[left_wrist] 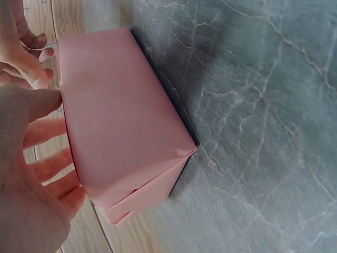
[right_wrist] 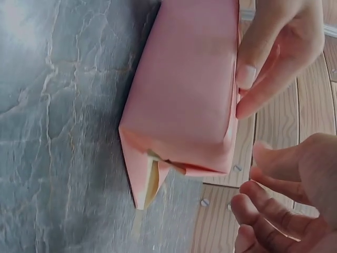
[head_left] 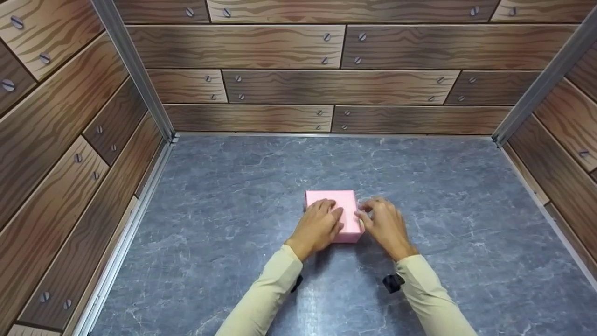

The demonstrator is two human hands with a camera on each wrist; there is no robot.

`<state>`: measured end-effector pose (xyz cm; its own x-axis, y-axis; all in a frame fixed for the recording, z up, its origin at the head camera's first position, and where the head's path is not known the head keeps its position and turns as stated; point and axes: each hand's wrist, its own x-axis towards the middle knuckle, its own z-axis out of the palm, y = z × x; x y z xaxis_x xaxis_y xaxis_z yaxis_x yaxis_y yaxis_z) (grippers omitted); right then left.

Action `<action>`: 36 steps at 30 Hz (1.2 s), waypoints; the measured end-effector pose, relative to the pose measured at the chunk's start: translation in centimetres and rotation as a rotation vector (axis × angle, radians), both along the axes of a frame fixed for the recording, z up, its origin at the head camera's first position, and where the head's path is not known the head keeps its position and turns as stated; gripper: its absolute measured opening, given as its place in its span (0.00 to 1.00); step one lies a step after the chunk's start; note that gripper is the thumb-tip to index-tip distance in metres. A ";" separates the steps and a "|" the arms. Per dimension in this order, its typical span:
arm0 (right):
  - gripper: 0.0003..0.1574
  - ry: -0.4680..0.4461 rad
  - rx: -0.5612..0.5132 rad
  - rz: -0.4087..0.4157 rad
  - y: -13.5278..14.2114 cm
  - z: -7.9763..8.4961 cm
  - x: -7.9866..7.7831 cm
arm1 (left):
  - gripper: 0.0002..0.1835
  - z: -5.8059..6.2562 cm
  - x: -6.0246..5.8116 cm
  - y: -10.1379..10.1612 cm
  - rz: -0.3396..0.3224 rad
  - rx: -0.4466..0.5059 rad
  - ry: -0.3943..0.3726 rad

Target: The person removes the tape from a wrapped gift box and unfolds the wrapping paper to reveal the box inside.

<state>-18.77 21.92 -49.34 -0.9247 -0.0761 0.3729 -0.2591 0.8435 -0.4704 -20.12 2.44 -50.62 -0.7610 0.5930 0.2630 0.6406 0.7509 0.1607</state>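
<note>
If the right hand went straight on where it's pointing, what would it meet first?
Probably the right end of the pink box: the right hand points at it, though whether they touch is unclear.

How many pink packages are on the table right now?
1. The pink package sits on the grey table, with the left grip resting on its top and the right grip at its right end. No others show.

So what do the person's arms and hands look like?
Plain, pale cream sleeves cover the arms: the left sleeve and right sleeve both reach the wrist. The left hand and right hand wear no gloves. A small black thing shows by each wrist.
</note>
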 end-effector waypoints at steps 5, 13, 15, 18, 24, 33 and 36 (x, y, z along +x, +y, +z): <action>0.11 0.002 0.017 0.088 -0.6 0.1 0.3 | 0.16 0.2 -0.4 -0.2 -0.012 0.029 0.012; 0.14 -0.035 0.047 0.214 -1.1 -0.5 0.7 | 0.14 -0.1 -0.4 -0.7 -0.044 0.089 0.001; 0.14 -0.032 0.066 0.230 -1.2 -0.6 0.8 | 0.14 -0.1 -0.4 -0.8 -0.041 0.093 -0.010; 0.13 -0.022 0.087 0.245 -1.2 -0.8 0.9 | 0.14 -0.2 -0.4 -0.9 -0.036 0.099 -0.015; 0.11 -0.027 0.108 0.255 -1.4 -0.6 1.0 | 0.12 -0.3 -0.5 -1.0 -0.057 0.129 0.017; 0.10 -0.031 0.171 0.266 -1.7 -0.2 1.1 | 0.14 -0.1 -0.4 -1.0 -0.040 0.100 -0.012; 0.10 -0.006 0.195 0.282 -1.6 -0.2 1.1 | 0.14 0.0 -0.3 -1.1 -0.034 0.095 -0.022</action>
